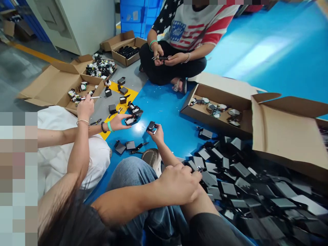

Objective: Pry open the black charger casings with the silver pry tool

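Observation:
My right hand (158, 135) reaches forward, its fingers closed around a small black plastic case (151, 126). A pale edge shows along the case beside my fingers. My left hand (178, 182) is curled across my right forearm, knuckles up. A small shiny metallic piece (201, 169) shows by its fingertips; whether the fingers hold it I cannot tell. Near my shoe (153, 160) lie grey-black cases (130, 145) and a pair of pliers (138, 148). To the left, a co-worker's open hand (120, 122) is at a black case with white parts (130, 120).
Many black cases (229, 188) are heaped at my right. Beyond them stands a long open carton (220, 97) with small parts. Left is another open carton (64, 78), where a co-worker's other hand (85, 107) holds a thin tool. Opposite, a person (179, 41) sits cross-legged.

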Available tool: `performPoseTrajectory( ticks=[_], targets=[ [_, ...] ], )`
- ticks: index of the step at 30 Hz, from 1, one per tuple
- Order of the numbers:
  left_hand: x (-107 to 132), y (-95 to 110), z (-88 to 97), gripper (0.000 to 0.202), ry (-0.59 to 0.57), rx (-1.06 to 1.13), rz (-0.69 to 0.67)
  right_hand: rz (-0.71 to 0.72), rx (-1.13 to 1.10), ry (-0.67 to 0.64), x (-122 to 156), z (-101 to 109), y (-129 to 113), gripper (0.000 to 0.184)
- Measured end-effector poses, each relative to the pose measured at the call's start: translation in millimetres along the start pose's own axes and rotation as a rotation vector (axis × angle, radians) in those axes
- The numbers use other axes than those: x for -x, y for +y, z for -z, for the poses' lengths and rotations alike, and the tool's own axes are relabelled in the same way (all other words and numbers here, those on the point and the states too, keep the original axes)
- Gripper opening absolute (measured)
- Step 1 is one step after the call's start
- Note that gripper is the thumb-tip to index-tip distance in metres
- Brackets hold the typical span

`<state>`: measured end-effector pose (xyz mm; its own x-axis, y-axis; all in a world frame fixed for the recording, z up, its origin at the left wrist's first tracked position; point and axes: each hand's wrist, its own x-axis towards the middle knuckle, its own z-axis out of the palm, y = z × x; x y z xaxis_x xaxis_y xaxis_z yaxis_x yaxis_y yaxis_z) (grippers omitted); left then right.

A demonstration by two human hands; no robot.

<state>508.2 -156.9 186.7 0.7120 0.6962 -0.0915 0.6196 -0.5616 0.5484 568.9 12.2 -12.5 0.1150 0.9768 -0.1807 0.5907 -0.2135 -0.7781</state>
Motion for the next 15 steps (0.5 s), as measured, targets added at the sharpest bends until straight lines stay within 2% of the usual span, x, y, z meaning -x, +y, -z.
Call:
performPoseTrajectory(
  ticks=[4,7,11,15],
  targets=[
    [-2.2,-2.0,-2.3,0.031,0.085,0.010,0.007,-0.031,-0.011,-0.069,-15.3,-22.0,-13.1,0.041],
    [-2.8,-1.9,-1.7,0.039,0.117,0.059,0.031,-0.040,0.009,-0.108,-18.7,-24.5,-16.1,0.039],
    [-1.3,-1.7,-0.4,0.040,0.076,0.069,0.024,0.020,0.072,-0.125,-7.6,-7.8,-8.0,0.036],
    [0.3,-1.8,2.4,0.039,0.032,0.025,0.019,0.182,0.136,-0.120,29.6,16.7,7.9,0.028]
  ],
)
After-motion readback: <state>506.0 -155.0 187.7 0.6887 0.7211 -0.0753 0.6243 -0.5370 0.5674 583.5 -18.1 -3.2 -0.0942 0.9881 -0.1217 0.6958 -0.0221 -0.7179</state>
